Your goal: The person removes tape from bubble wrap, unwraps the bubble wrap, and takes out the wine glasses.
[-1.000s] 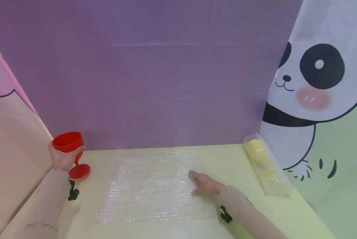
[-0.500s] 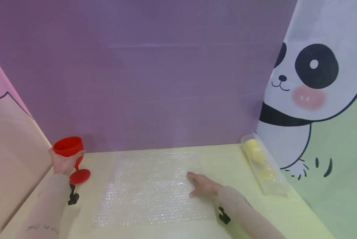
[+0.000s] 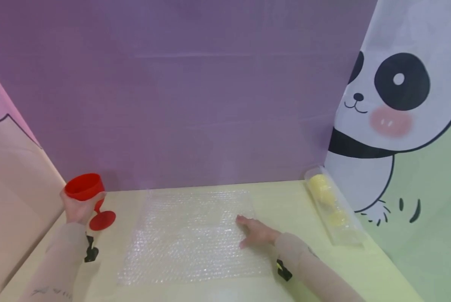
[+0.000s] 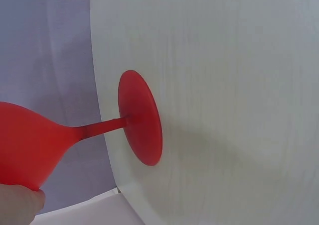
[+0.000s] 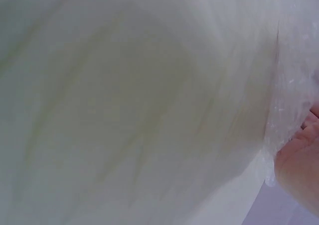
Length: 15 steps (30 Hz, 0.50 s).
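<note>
At the left of the table, my left hand grips the bowl of a red plastic goblet. The goblet leans, and its round foot is at or just over the tabletop; contact is hard to tell. In the left wrist view the red goblet's stem and foot show, with part of my left hand at its bowl. A sheet of clear bubble wrap lies flat in the middle. My right hand rests on its right side, fingers extended and thumb apart. The right wrist view catches the bubble wrap's edge beside that hand.
A clear plastic package with yellow round things inside lies along the table's right edge. A purple backdrop closes off the back. A panda-print sheet stands at right, a pale pink panel at left.
The red goblet has come slightly lower in the left hand, its foot shifting a little to the right. The right hand stays on the bubble wrap. The head view has shifted slightly.
</note>
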### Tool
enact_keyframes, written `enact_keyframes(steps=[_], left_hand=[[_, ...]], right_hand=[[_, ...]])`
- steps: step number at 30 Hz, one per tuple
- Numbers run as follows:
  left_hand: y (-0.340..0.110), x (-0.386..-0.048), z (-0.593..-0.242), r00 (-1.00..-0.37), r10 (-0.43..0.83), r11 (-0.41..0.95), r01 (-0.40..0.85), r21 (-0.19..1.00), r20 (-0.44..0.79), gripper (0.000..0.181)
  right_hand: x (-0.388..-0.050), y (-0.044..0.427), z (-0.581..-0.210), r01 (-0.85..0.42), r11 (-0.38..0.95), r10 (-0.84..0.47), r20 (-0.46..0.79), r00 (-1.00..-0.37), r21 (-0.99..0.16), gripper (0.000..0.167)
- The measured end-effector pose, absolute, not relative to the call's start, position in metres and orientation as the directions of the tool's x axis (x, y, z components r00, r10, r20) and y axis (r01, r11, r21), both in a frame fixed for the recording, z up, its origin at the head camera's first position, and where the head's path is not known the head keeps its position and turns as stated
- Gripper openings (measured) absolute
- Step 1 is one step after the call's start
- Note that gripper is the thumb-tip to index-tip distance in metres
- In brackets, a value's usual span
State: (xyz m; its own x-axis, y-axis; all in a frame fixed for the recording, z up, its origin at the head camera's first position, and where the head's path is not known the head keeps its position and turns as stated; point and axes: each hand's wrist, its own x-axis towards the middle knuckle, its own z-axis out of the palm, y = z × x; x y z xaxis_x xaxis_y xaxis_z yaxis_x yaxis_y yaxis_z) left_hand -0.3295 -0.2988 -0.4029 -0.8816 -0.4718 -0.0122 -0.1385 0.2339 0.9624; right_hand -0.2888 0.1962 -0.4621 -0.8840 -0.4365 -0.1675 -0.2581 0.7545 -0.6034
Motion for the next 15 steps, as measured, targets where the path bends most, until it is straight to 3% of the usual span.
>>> enact_keyframes(steps=[15], left_hand=[[-0.306,-0.330,-0.419,-0.882,-0.468,0.223,-0.175,0.959,-0.052,0.099]], right_hand=[[-0.286,0.194,-0.458,-0.259,0.737,-0.451,-0.169,-0.877,-0.624,0.087]])
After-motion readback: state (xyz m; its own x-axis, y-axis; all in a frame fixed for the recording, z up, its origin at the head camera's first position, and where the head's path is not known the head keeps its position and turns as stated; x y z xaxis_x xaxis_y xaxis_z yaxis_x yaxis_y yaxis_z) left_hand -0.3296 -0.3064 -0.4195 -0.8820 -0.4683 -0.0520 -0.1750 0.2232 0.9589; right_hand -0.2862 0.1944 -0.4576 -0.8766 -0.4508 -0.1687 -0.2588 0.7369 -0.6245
